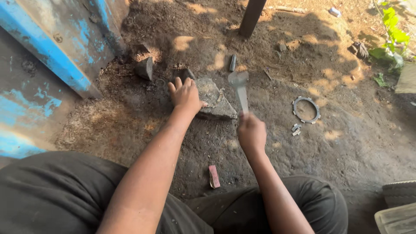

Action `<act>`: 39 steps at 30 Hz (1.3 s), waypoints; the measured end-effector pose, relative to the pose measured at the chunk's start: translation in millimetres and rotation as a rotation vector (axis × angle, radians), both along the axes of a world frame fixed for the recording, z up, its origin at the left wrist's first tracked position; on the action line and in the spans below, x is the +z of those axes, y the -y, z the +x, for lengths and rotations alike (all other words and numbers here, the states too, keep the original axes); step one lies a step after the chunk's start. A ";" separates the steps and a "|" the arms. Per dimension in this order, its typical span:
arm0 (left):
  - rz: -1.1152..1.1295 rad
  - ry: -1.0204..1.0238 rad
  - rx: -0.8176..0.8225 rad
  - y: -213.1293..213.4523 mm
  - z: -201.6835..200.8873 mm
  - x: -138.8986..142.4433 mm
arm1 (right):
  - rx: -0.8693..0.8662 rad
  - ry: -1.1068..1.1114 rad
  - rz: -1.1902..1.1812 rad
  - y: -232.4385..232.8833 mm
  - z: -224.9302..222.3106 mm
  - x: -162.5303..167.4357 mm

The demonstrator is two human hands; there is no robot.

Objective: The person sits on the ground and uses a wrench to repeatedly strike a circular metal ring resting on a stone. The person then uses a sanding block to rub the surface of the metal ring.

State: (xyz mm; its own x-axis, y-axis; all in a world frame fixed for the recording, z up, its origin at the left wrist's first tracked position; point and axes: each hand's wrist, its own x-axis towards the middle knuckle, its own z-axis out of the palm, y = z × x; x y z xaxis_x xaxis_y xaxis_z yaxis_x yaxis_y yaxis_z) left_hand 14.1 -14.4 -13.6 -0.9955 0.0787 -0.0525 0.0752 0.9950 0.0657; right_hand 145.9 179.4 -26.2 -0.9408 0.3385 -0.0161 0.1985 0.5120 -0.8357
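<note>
With right hand [251, 132] raised: wrench [239, 89]

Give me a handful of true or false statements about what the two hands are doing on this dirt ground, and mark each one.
1. The left hand rests on a flat grey stone. True.
2. The right hand is empty. False: its grip is closed on a metal tool, which looks blurred.
3. A toothed metal ring lies on the dirt to the right of the tool. True.
4. The ring sits on the stone. False: it lies apart from it on the ground.
</note>
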 end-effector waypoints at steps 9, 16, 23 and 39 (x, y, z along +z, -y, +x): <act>0.031 -0.057 -0.033 1.5 -1.3 -5.8 | -0.009 0.004 0.055 -1.6 -1.4 -11.0; 0.017 -0.022 -0.023 0.0 -4.5 -7.4 | -0.011 0.004 0.131 -11.4 -5.9 -6.6; 0.012 -0.072 -0.037 1.2 -4.4 -9.5 | 0.066 0.143 0.527 -10.7 -2.9 -8.6; 0.000 -0.079 -0.038 2.1 -4.9 -10.1 | -0.004 -0.060 0.572 -3.4 -1.3 -6.9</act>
State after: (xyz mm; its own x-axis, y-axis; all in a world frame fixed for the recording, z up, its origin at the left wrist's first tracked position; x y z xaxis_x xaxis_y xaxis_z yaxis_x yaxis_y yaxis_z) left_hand 9.2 -16.6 -23.8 -0.9929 0.1163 0.0257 0.1177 0.9914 0.0581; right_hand 144.6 182.7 -33.2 -0.9333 0.2810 0.2235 0.1622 0.8853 -0.4359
